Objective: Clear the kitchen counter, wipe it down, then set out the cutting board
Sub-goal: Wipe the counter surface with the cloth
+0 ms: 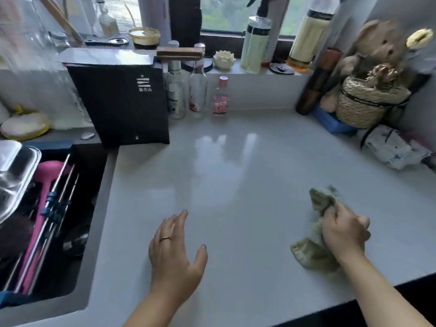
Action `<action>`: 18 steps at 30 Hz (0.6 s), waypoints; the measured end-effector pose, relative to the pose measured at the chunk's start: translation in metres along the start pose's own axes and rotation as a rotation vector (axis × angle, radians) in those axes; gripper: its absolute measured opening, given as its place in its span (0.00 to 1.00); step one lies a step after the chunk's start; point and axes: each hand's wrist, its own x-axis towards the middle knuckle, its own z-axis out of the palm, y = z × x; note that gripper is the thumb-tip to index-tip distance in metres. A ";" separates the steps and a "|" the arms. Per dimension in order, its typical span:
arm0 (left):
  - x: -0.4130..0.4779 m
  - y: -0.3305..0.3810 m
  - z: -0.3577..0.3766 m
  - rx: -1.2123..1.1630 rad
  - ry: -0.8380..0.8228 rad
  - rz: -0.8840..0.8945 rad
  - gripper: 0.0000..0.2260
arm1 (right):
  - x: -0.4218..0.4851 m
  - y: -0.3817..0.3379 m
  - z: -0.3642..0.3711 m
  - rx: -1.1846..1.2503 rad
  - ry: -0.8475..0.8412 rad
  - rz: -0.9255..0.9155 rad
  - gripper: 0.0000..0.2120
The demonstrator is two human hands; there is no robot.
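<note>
At far left, a dark sink [59, 208] full of utensils, its rim cutting straight down beside the counter [236, 161]. Behind the sink corner, a black box [122, 102] standing on the counter's back left part, with three glass bottles [198, 90] just beside it against the wall. In the middle, a wide bare stretch of pale, shiny surface, free from the box to the front edge. Near that front edge, the left hand [174, 253], palm down, fingers spread and loose, holding nothing; touching the surface or just above it, cannot tell. Further right, the right hand [344, 232] closed in a fist around a crumpled green cloth [316, 241], the cloth lying on the counter. At the back right corner, a woven basket [368, 105] and a plush bear [377, 48], well apart from both hands. No cutting board recognisable anywhere.
</note>
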 end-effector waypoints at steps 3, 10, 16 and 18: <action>0.001 0.029 0.033 0.019 -0.060 0.078 0.33 | 0.036 0.057 -0.025 -0.107 0.042 0.090 0.29; -0.008 0.053 0.064 0.058 -0.062 0.079 0.36 | 0.060 0.144 -0.041 -0.359 -0.095 0.145 0.28; -0.007 0.043 0.062 0.100 0.018 -0.023 0.36 | -0.003 0.098 -0.010 -0.320 -0.115 -0.058 0.24; -0.008 0.039 0.059 0.102 0.040 -0.047 0.34 | -0.033 0.068 -0.001 -0.304 -0.172 -0.133 0.26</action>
